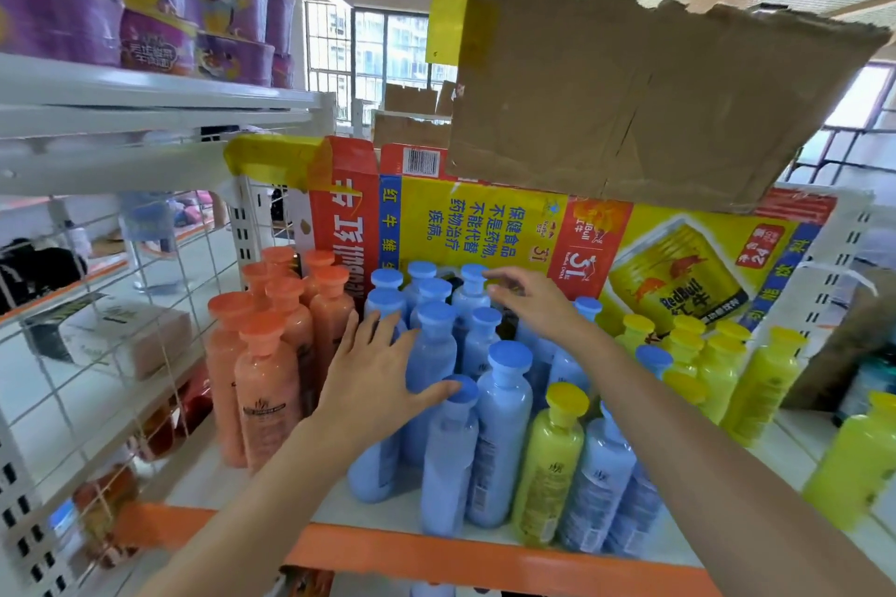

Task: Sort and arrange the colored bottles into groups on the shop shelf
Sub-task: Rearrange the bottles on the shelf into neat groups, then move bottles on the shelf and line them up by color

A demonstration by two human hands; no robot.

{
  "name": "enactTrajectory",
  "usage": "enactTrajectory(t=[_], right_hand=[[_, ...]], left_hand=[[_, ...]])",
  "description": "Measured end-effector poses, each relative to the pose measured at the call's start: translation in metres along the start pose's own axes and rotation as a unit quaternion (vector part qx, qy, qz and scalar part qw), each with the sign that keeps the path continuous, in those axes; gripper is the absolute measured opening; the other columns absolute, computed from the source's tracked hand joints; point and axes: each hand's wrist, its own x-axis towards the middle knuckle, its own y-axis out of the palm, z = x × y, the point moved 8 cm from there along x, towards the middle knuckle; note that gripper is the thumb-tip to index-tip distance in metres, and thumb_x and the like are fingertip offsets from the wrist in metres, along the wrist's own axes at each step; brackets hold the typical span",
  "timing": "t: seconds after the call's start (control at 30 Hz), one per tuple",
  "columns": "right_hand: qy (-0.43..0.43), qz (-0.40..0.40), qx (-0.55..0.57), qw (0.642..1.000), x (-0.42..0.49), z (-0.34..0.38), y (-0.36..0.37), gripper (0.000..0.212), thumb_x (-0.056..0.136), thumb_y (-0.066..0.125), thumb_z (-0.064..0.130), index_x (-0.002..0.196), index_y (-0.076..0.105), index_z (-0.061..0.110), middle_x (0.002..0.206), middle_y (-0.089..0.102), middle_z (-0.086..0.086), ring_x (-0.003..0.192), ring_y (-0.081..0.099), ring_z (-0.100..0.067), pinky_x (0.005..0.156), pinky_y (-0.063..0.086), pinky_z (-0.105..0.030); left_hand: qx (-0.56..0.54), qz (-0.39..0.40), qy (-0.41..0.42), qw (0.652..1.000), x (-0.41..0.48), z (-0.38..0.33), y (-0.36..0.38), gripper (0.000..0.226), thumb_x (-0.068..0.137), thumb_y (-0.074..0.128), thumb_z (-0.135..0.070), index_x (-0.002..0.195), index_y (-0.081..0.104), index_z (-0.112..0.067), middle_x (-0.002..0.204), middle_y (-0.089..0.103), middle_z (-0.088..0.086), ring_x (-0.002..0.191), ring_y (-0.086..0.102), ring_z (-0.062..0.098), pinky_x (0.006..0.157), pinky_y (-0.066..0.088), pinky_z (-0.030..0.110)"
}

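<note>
Blue bottles (502,402) stand bunched in the middle of a white shop shelf (436,553) with an orange front edge. Orange bottles (266,383) cluster to their left and yellow bottles (712,368) to their right.

The sorting looks mostly done, though strays remain. One yellow bottle (550,465) stands at the front among the blues, a blue-capped bottle (653,356) sits among the yellows, and another lone yellow bottle (853,461) stands apart at far right.

The person's left hand (378,383) lies flat and spread across the blue tops, gripping nothing, its thumb touching a front cap. The right hand (538,305) reaches to a blue cap at the back (472,271) with fingers loosely bent. Whether it has taken hold I cannot tell.

Behind the bottles, a flattened Red Bull carton (485,223) serves as backing, printed "RedBull", "红牛" and "24". The bottle labels are too small to read.

Torn brown cardboard (654,87) hangs above the carton. Purple tubs (155,15) are stacked on the upper shelf to the left.
</note>
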Motion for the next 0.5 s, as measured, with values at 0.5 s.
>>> enactTrajectory(t=[0.5], right_hand=[[-0.033, 0.194, -0.176, 0.965, 0.019, -0.028, 0.033, 0.052, 0.086, 0.064, 0.015, 0.135, 0.046, 0.016, 0.137, 0.046, -0.004, 0.113, 0.045, -0.019, 0.091, 0.034, -0.029]], left_hand=[[-0.218, 0.117, 0.097, 0.964, 0.000, -0.046, 0.008, 0.044, 0.080, 0.068, -0.031, 0.121, 0.056, -0.022, 0.119, 0.059, -0.007, 0.104, 0.054, 0.007, 0.083, 0.041, 0.013]])
